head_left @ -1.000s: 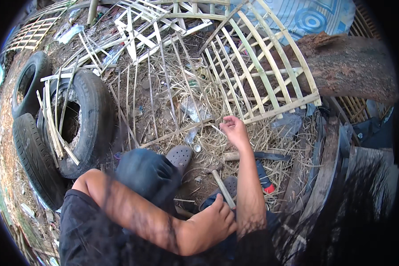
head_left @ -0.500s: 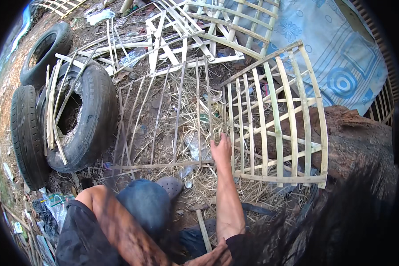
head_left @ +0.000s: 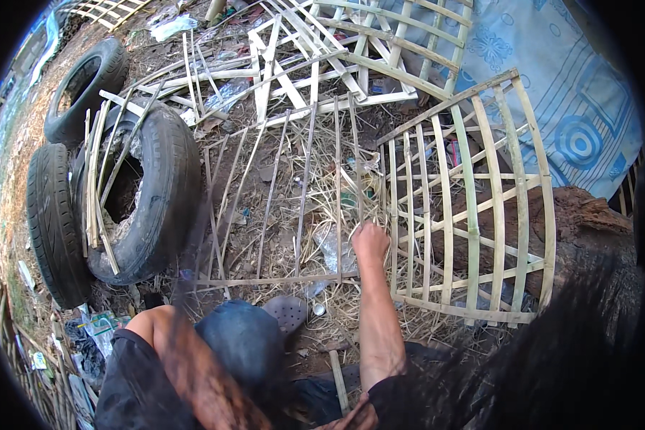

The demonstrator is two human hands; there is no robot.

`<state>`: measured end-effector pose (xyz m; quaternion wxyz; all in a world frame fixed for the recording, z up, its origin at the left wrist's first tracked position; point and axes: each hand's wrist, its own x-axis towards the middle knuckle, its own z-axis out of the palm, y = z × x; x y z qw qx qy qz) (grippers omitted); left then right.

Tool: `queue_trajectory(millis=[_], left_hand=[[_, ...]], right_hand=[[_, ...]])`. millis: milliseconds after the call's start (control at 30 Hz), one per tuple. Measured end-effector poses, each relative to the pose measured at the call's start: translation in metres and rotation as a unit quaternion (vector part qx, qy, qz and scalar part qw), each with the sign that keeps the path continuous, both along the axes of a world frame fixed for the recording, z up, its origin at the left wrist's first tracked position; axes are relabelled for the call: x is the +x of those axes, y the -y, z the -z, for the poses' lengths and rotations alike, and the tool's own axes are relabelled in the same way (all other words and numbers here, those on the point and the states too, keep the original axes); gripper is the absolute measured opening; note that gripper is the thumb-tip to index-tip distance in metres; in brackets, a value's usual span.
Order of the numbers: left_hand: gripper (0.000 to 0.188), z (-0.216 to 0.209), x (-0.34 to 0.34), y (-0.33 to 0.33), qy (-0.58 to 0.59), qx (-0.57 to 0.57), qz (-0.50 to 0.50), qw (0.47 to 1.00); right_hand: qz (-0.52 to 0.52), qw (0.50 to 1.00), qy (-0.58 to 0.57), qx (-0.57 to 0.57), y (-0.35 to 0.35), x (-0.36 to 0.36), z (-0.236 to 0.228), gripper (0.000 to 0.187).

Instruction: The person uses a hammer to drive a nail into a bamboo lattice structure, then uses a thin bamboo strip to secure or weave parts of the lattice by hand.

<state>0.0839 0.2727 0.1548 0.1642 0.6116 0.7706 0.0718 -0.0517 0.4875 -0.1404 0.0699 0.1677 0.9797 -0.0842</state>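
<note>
My right hand [head_left: 371,244] reaches out over the straw-littered ground, its fingers closed around the near end of a thin bamboo strip [head_left: 354,154]. That strip belongs to an open frame of thin slats [head_left: 304,188] lying just left of the hand. Right of it, a woven bamboo lattice panel [head_left: 473,215] leans over the ground. My left forearm [head_left: 201,373] crosses low in front of me, and my left hand [head_left: 358,418] shows only in part at the lower edge, fingers hidden. Beside it is the wooden handle of a hammer [head_left: 339,383]; whether I hold it cannot be made out.
Old tyres [head_left: 168,193] stand at the left, with loose bamboo strips [head_left: 95,179] laid over one. More bamboo lattice [head_left: 408,36] and strips are heaped at the back. A blue patterned sheet [head_left: 552,107] and a log [head_left: 580,229] are at the right.
My right hand has moved slightly away from me, and its fingers have curled closed at the strip. The whole view has shifted a little with my head.
</note>
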Motion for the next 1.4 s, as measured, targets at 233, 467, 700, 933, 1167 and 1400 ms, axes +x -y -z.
queue_trajectory(millis=[233,467,700,933,1167,1400], left_hand=[[0.041,-0.004,0.004,0.010,-0.008,0.007,-0.003,1.000],[0.042,-0.007,0.026,0.003,0.004,0.011,0.042,0.999],[0.043,-0.040,0.080,-0.021,-0.070,-0.035,0.143,0.987],[0.045,-0.034,0.107,-0.023,-0.057,-0.101,0.195,0.974],[0.043,-0.047,0.132,-0.013,-0.062,-0.113,0.222,0.966],[0.041,-0.032,0.174,0.000,-0.096,-0.059,0.257,0.960]], right_hand=[[0.050,0.997,0.054,-0.034,0.015,-0.004,-0.027,0.031],[0.045,0.971,-0.158,-0.175,0.024,0.090,-0.067,0.057],[0.145,0.973,-0.070,-0.167,0.033,0.274,-0.079,0.061],[0.185,0.946,-0.079,-0.254,0.053,0.291,-0.108,0.059],[0.219,0.949,0.151,-0.169,0.051,0.398,-0.098,0.062],[0.256,0.929,0.223,-0.147,0.062,0.436,-0.079,0.065]])
